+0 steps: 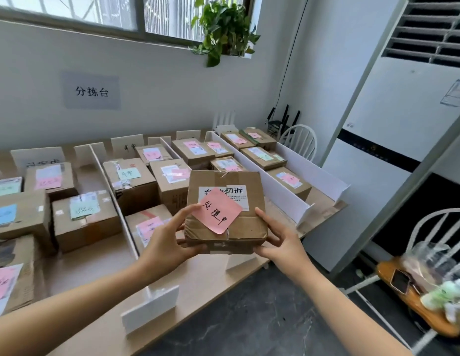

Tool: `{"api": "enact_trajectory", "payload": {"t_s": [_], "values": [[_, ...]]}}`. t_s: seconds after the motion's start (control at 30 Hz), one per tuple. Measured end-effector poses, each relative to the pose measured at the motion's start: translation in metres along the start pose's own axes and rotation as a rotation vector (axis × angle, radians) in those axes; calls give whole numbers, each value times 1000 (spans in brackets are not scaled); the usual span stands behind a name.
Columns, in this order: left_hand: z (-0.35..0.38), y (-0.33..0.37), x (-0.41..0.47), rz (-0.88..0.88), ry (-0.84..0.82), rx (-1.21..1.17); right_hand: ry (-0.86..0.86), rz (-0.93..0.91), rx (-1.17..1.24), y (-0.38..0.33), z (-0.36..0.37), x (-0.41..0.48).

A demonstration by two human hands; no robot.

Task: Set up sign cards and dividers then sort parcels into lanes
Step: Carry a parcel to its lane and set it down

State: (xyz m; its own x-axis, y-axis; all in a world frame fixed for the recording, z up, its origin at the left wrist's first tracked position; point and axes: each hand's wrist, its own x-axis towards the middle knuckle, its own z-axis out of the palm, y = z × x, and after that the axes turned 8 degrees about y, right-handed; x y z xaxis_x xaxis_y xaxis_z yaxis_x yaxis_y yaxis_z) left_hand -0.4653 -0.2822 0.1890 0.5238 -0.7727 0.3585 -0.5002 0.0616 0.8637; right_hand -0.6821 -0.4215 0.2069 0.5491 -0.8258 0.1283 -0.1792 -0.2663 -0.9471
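I hold a brown cardboard parcel point(247, 222) in the air over the table's front edge. It carries a white label and a pink sticky note point(215, 209) with handwriting. My left hand point(170, 240) grips its left side, thumb on top by the note. My right hand point(277, 240) grips its right side. Long white dividers point(113, 199) point(265, 173) split the table point(198, 281) into lanes filled with several labelled parcels point(85, 217). White sign cards point(37, 156) point(127, 146) stand along the back.
A short white card stand point(150, 308) sits at the table's near edge. Right of the table are a white chair point(299, 140), a tall air conditioner point(393, 129), and a second chair point(439, 227) holding a bag and small items. Dark floor lies below.
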Motion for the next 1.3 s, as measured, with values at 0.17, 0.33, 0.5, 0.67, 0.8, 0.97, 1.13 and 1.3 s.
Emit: {"api": "enact_trajectory", "payload": {"t_s": [0.17,0.33,0.5,0.67,0.8,0.97,1.13,1.3], "values": [[32,-6,47,-13,-24,-5,2,20,-16,7,-26,50],[60,-7,90,14,-82,2,43,23,3,20,-48,83],[86,-8,119,2,-104,-31,76,24,15,34,-67,111],[108,-5,139,-8,-121,-22,82,45,15,46,-84,133],[130,-6,152,-4,-117,7,69,43,15,59,-103,149],[168,1,165,-7,-75,30,28,30,24,73,-137,174],[222,20,184,-4,-36,0,-5,9,45,90,-192,202],[291,37,202,-17,-16,-51,-25,-10,37,105,-260,225]]}}
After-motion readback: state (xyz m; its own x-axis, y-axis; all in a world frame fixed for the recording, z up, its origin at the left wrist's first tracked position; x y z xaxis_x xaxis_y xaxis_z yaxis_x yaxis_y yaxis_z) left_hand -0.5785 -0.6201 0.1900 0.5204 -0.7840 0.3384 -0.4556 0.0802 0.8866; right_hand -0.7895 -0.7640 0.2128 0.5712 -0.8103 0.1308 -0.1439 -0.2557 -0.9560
